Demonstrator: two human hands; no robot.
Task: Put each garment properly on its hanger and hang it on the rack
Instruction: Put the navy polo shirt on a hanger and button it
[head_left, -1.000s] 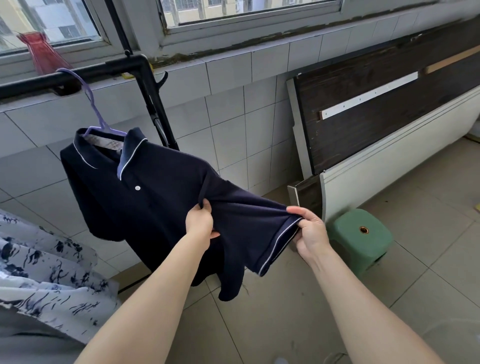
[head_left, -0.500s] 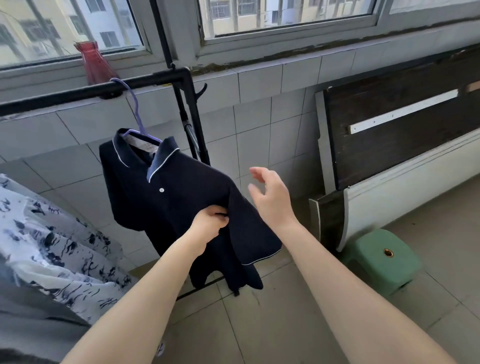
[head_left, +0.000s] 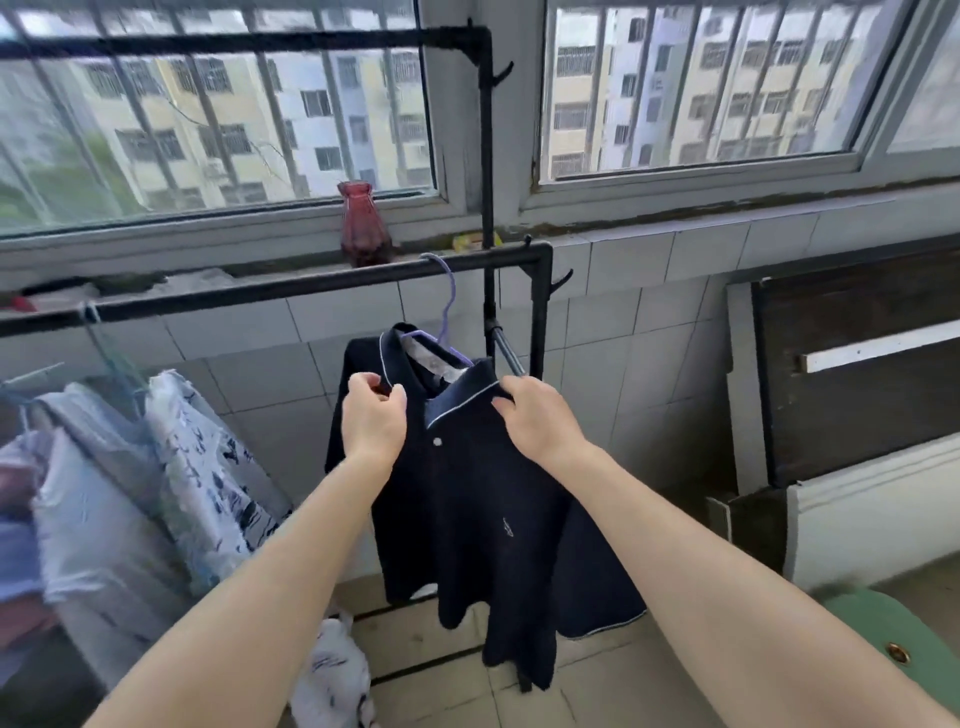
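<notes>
A navy polo shirt (head_left: 483, 519) with white-trimmed collar hangs on a purple hanger (head_left: 448, 312), hooked over the lower black bar of the rack (head_left: 322, 285). My left hand (head_left: 375, 421) pinches the left side of the collar. The fingers of my right hand (head_left: 537, 421) curl over the right collar flap near the shoulder. Both arms reach forward from the bottom of the frame.
Several light garments (head_left: 156, 493) hang at the left on the same bar, one white with dark print. A red vase (head_left: 363, 226) stands on the windowsill. Dark and white boards (head_left: 857, 374) lean on the right wall. A green stool (head_left: 898, 634) sits at bottom right.
Both hands left the sleeve and side of the polo and rose to its collar. The shirt now hangs straight down. The camera tilted up, showing the windows.
</notes>
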